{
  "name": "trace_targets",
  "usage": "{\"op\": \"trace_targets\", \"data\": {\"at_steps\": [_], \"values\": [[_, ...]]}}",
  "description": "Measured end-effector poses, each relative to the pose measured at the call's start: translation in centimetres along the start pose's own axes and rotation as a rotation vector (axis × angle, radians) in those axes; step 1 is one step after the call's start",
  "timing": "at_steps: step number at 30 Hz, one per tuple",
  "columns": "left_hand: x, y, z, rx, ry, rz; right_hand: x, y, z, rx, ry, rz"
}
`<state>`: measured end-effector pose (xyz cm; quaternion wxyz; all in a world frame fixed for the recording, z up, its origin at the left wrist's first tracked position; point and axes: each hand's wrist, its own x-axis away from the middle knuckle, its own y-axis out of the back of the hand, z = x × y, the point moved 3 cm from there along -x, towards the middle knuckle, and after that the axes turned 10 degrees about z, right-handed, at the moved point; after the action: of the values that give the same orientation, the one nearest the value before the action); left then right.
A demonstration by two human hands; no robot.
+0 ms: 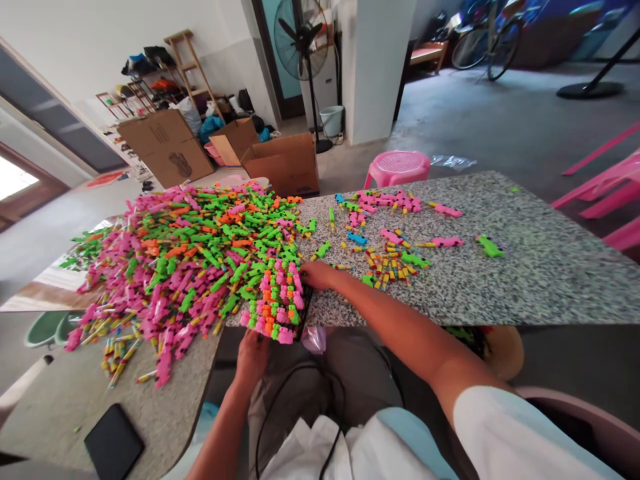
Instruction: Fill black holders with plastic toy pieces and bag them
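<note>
A dark tray (303, 308) packed with rows of pink, green and orange toy pieces (275, 300) juts over the near edge of the speckled stone table (525, 267). My left hand (251, 355) grips the tray's near edge from below. My right hand (316, 274) rests on the tray's far right corner, fingers curled against the pieces. A big heap of pink, green and orange plastic toy pieces (190, 253) covers the table to the left of the tray.
Smaller scattered pieces (395, 257) lie to the right of my right hand. A black phone (114, 442) lies at the near left. A pink stool (397, 167), cardboard boxes (280, 163) and a fan (303, 40) stand beyond the table. Pink chairs (615, 193) at right.
</note>
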<state>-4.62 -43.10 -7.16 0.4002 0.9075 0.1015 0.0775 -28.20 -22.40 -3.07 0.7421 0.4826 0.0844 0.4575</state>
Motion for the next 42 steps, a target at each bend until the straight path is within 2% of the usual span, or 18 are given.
{"op": "trace_targets", "data": {"at_steps": [4, 6, 12, 18, 22, 25, 28, 31, 33, 35, 42], "values": [[-0.3, -0.5, 1.0, 0.018, -0.071, -0.023, -0.7, 2.3, -2.1, 0.006, -0.303, -0.153], [-0.4, -0.6, 1.5, -0.002, -0.091, -0.048, -0.9, 2.7, -2.3, 0.024, -0.386, -0.209], [-0.5, -0.7, 1.8, -0.021, -0.106, -0.034, -1.0, 2.3, -1.7, 0.067, -0.413, -0.201], [-0.5, -1.1, 2.5, -0.02, -0.075, -0.036, 0.7, 1.9, -3.5, -0.064, -0.477, -0.282], [-0.5, -1.3, 2.8, -0.033, -0.077, -0.05, 1.8, 1.4, -4.4, -0.455, -0.502, -0.403], [-0.4, -1.3, 2.6, -0.041, -0.085, -0.054, 2.4, 0.4, -3.7, -0.937, -0.383, -0.47], [-0.4, -1.3, 2.4, -0.035, -0.079, -0.05, 2.8, -0.8, -2.3, -1.448, -0.18, -0.42], [-0.4, -1.4, 2.6, -0.034, -0.082, -0.045, 2.8, -1.8, -1.1, -1.684, -0.101, -0.347], [-0.4, -1.3, 2.7, -0.031, -0.083, -0.054, 2.6, -2.3, -0.8, -1.653, -0.128, -0.362], [-0.4, -1.3, 2.8, -0.028, -0.085, -0.062, 2.3, -2.5, -0.8, -1.497, -0.153, -0.374], [-0.3, -1.1, 2.4, -0.047, -0.066, -0.074, 2.1, -2.1, -0.5, -0.655, -0.124, -0.244]]}}
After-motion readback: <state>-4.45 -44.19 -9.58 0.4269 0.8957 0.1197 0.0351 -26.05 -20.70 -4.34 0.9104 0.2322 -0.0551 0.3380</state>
